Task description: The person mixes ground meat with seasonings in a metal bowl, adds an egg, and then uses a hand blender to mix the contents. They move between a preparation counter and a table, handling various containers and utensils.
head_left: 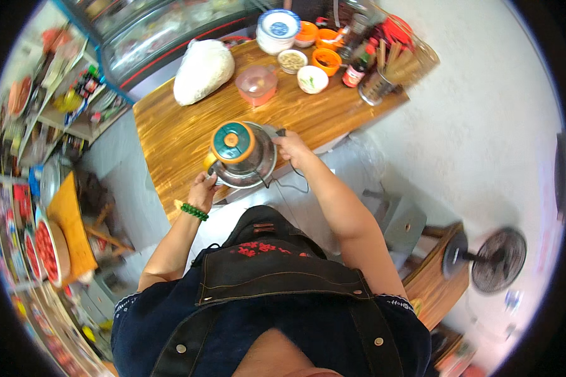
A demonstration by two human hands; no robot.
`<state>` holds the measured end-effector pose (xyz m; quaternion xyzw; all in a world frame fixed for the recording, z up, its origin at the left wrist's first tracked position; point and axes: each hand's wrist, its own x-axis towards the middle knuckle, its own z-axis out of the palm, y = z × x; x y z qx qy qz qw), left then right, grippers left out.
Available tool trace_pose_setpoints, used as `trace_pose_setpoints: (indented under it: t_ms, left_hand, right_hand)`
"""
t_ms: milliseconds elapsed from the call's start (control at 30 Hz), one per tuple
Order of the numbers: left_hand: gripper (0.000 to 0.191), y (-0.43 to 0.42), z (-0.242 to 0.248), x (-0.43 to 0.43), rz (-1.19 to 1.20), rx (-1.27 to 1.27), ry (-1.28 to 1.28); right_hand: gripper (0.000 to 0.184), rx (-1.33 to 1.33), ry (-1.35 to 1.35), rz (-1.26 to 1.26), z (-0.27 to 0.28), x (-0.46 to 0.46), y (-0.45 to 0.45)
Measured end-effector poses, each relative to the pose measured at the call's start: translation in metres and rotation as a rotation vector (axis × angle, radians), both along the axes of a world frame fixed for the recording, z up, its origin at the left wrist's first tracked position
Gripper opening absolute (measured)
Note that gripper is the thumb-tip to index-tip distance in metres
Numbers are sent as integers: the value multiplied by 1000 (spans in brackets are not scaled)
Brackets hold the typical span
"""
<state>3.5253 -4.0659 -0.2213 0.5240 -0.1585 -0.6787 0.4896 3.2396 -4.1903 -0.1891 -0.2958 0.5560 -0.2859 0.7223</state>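
An electric appliance (235,143) with a round green and orange top sits in a wide round metal pan (270,162) at the near edge of the wooden table (170,155). My left hand (203,188), with a green bead bracelet at the wrist, grips the pan's rim at the left. On the other side my right hand (290,146) is closed on the pan's dark handle (281,133). A black cord loops down between the hands. Beyond lie a pink-tinted plastic container (256,86) and a bulging white bag (204,71).
Stacked bowls (278,30), orange bowls (327,61), a sauce bottle (353,73) and a metal utensil holder (375,88) stand along the table's far side. A glass display case is behind. Shelves are at left; a fan (499,260) is at right.
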Motion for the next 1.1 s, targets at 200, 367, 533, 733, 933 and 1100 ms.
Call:
trace_pose_setpoints:
  t_ms: [200,367,533,733,933,1100]
  left_hand:
    - [29,19,-19,-16,376,-118,6]
    - [18,24,-23,-38,587,21,13]
    - [15,26,-33,-52,661,63,45]
    - [23,15,-34,-96,829,92,102]
    - [26,-25,-31,-171,954,118,195]
    - [27,-71,-35,-235,1028,146,310]
  right_hand:
    - [22,-303,278,473,-18,44,-77]
    - [36,-138,92,245,69,-32,-150]
    - [26,-791,-611,-451,245,-188,-263]
    - [33,-1120,-32,-800,379,-328,-404]
    - [34,-954,24,-711,364,-340,-545]
    - [34,-986,-19,-964,351,-356,-589]
